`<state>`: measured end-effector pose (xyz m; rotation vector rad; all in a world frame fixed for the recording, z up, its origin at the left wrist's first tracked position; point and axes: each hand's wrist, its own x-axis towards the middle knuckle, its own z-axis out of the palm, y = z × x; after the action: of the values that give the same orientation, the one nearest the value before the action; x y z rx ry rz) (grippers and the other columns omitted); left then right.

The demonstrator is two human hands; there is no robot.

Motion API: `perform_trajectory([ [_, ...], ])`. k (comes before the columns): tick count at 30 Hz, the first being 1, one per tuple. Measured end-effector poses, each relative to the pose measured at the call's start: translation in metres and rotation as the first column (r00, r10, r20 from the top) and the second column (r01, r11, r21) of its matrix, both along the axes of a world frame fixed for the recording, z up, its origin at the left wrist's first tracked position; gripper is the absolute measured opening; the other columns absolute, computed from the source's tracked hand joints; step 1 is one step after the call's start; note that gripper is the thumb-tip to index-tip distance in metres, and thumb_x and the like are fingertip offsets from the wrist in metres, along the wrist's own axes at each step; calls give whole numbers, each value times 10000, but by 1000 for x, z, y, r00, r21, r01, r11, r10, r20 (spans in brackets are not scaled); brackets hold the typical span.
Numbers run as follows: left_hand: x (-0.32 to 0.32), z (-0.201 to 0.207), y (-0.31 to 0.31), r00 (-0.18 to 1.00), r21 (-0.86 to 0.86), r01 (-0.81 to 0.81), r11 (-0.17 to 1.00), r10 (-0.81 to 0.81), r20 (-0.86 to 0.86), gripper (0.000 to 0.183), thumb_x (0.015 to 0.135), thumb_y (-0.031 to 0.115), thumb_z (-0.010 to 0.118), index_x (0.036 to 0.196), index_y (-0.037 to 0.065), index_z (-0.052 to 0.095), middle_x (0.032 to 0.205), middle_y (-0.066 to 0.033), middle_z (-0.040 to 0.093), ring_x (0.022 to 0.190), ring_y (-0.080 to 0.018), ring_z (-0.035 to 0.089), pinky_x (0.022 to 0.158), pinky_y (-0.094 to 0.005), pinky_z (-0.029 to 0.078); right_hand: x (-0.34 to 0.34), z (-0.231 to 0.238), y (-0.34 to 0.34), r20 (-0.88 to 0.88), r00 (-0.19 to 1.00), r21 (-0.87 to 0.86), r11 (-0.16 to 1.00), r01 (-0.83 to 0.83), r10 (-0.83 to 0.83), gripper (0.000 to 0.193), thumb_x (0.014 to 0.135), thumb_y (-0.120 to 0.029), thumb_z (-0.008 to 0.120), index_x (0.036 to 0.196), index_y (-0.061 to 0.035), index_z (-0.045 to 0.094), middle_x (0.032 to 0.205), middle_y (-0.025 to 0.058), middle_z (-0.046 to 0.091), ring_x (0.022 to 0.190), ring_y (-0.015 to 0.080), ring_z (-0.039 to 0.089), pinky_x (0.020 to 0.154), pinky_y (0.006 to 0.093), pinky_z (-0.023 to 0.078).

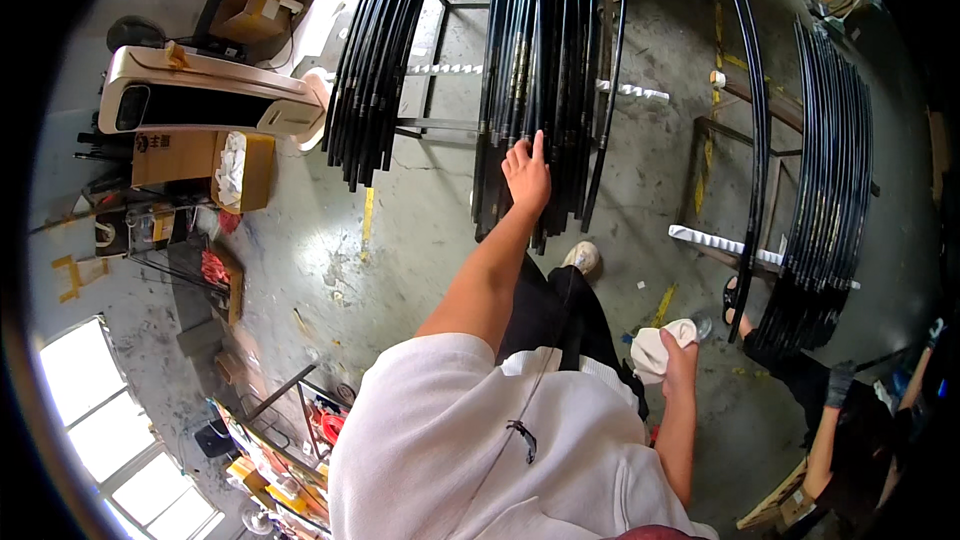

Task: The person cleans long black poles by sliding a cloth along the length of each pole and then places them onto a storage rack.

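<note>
My left hand (527,178) reaches forward over the middle bundle of long black rods (515,60). Its index finger lies stretched along the rods and the other fingers are bent; no rod is visibly gripped. The undersides of those fingers are hidden. Down at my right side, my right hand (681,364) is closed on a bunched white cloth (655,350). Left of the middle bundle is another group of black rods (375,70), and a single rod (608,90) lies apart on the right. Their near ends point towards me.
White notched bars (632,90) and metal frames support the rods. To the right, another rack holds more black rods (825,180), with a gloved co-worker's hand (839,386) nearby. A pale machine (215,90) and an open carton (257,170) stand left.
</note>
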<state>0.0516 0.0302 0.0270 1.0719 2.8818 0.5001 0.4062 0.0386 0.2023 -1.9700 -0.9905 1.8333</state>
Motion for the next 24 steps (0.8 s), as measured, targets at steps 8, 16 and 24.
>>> perform_trajectory([
  [8, -7, -9, -7, 973, -47, 228, 972, -227, 26, 593, 767, 230, 618, 1322, 225, 410, 1415, -51, 323, 1286, -282, 284, 1003, -435, 253, -6, -1, 9, -28, 997, -9, 997, -71, 71, 286, 788, -76, 627, 1046, -19, 517, 970, 61, 583, 866, 167, 587, 745, 299, 471],
  [16, -28, 5, -28, 983, 71, 151, 986, -158, 94, 582, 763, 232, 628, 1304, 194, 415, 1410, -77, 312, 1273, -286, 291, 997, -438, 257, -29, -13, 21, -65, 981, 10, 983, -185, 185, 304, 831, -106, 600, 1110, -25, 508, 1014, 59, 584, 886, 176, 598, 754, 303, 487],
  [24, -132, -38, -127, 901, -95, -420, 903, 427, 73, 586, 696, 177, 678, 1222, 59, 447, 1342, -137, 363, 1235, -300, 334, 969, -464, 311, -62, -24, 27, -76, 973, 8, 975, -220, 220, 390, 861, -154, 582, 1208, -17, 470, 1088, 74, 571, 957, 184, 576, 817, 315, 464],
])
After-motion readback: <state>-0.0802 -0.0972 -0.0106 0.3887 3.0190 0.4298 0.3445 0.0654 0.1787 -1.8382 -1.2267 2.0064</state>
